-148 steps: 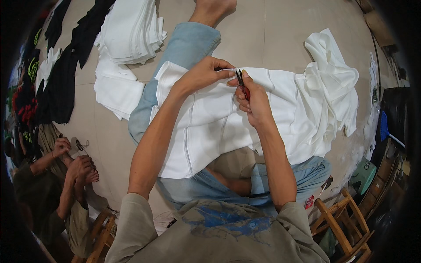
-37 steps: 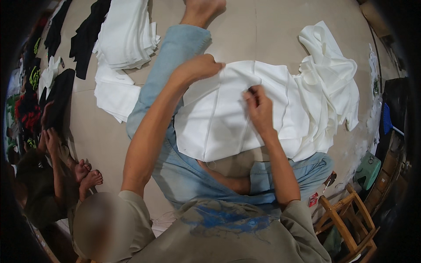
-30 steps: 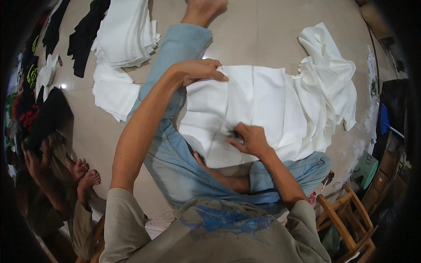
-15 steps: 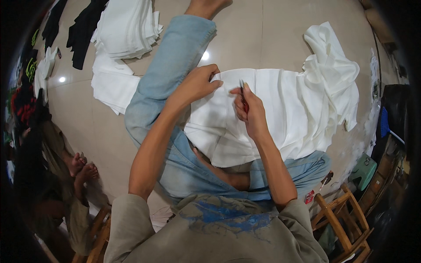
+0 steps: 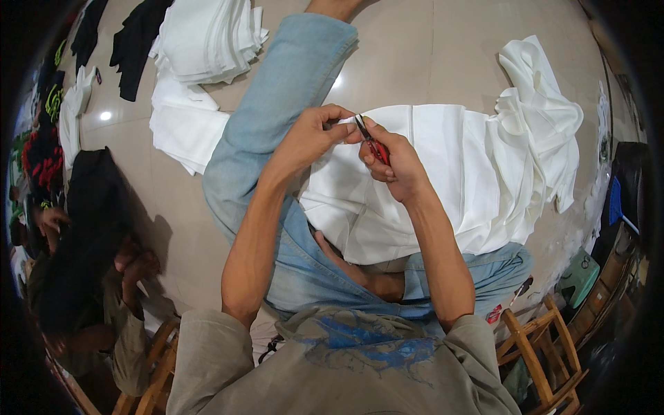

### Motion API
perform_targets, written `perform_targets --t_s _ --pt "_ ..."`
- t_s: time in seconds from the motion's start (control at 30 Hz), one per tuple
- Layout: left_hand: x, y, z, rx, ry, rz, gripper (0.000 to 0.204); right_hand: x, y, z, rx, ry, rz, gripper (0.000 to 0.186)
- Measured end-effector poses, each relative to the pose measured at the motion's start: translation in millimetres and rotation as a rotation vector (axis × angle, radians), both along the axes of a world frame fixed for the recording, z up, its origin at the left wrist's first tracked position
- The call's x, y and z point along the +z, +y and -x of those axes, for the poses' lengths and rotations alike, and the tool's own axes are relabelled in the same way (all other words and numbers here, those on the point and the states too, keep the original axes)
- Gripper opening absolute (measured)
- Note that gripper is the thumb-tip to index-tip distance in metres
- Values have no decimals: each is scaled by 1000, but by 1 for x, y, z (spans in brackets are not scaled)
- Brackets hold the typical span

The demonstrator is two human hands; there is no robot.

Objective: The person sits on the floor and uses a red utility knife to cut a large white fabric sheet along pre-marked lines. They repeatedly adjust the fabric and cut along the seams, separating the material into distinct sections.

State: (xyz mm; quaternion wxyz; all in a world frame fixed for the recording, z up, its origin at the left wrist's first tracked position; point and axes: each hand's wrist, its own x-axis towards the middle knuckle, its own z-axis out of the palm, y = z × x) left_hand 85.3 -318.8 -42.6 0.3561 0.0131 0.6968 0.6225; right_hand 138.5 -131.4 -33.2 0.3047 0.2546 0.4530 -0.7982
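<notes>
White fabric [image 5: 429, 173] lies over my lap and the floor, bunched into folds at its right end. My left hand [image 5: 315, 138] pinches the upper left edge of this fabric between thumb and fingers. Red-handled thread snips [image 5: 379, 149] are gripped in my right hand [image 5: 400, 164]. Their dark blades meet the cloth edge right beside my left fingertips. Whether the blades are fully closed is too small to tell.
Stacked white cloth pieces [image 5: 204, 45] lie at the upper left, near black cloth [image 5: 136, 52]. Another person [image 5: 121, 332] sits at the left with black fabric [image 5: 93, 221]. At the lower right stand a wooden stool [image 5: 543, 353] and a green plastic stool [image 5: 578, 278].
My right hand has brought the snips up and left to the cloth edge at my left fingers. At the left, the other person now holds up black fabric.
</notes>
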Motion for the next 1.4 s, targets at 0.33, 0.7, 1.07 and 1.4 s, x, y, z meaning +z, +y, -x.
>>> perform_targets --t_s 0.33,0.7,1.07,1.4 --pt "-2 -1 0 -10 85 91 23 2 -5 -3 12 -37 -54 47" --pt "3 -1 -1 -38 125 90 16 2 -4 2 1 -62 -18 42" --pt "-4 2 -2 -23 168 119 19 -1 -12 -15 -244 31 -32 42" --pt "-8 16 -4 -182 591 190 23 11 92 -141 -382 386 -1158 28"
